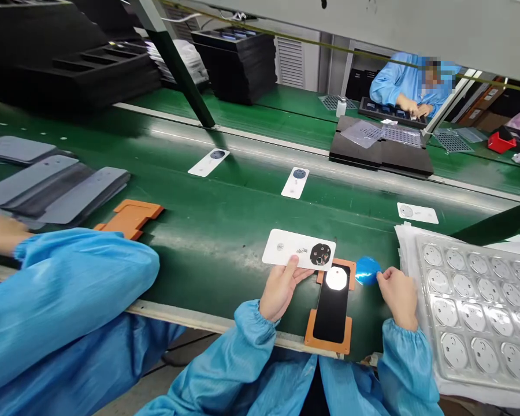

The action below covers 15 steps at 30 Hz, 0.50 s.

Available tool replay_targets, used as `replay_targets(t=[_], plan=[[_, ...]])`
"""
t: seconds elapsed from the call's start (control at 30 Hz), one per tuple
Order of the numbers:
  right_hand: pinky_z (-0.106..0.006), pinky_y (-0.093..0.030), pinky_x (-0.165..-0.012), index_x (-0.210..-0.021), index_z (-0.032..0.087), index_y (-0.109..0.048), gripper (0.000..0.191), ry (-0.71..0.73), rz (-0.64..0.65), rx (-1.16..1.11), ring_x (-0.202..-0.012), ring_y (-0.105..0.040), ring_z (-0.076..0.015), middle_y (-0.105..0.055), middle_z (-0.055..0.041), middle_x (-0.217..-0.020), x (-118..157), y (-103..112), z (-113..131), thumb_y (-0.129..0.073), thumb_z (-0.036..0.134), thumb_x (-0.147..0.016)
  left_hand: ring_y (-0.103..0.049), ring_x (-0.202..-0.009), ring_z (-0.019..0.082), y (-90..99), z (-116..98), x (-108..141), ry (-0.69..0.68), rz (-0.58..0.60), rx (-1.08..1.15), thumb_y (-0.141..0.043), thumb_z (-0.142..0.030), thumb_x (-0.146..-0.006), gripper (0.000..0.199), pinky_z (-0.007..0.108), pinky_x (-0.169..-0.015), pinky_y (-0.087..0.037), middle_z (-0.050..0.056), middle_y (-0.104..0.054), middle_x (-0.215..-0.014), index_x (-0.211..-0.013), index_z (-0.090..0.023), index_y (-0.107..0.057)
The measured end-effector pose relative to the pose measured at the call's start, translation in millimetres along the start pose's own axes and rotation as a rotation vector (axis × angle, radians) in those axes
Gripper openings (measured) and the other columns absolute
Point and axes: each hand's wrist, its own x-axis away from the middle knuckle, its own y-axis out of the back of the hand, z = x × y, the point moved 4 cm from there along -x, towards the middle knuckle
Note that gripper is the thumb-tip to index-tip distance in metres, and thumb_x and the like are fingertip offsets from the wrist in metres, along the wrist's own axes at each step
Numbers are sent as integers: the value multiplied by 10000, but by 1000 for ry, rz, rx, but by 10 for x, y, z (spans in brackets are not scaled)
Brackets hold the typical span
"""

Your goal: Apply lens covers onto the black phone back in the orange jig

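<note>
L hand: gripping white panel, thumb on top, by far end of orange jig.
R hand: pinching edge of blue film, just R of jig.
Jig: on grn bench, w/ blk plate.

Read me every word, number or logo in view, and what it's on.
No text is readable.
White panel in the left hand: dark printed marks, too small to read.
Three white panels on the green surface: tiny marks, unreadable.
Brown box at the back: pale labels, too blurred.
</note>
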Motion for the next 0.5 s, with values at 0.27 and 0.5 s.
replay_targets(t=[0.27,0.5], plan=[[-356,-529,-958,-1280,184,-584,332,836,-265,-242,-1154,-606,-206,-625,-110,-1256,765,265,610,-498,180,-959,-505,-1341,201,-245,-45,283,-897,669,-1146,-445,-200,-995,402,354,-1144,-455,103,-548,-1399,-1383,-182,-548],[-388,-560,-971,-1291,157,-608,391,1022,-307,-71,-1182,-613,-221,-649,-119,-1235,892,-107,541,-432,68,-954,-467,-1373,212,-201,288,236,-1163,645,-1480,-463,-133,-976,394,349,-1097,-503,120,-581,-1352,-1366,-139,-519]])
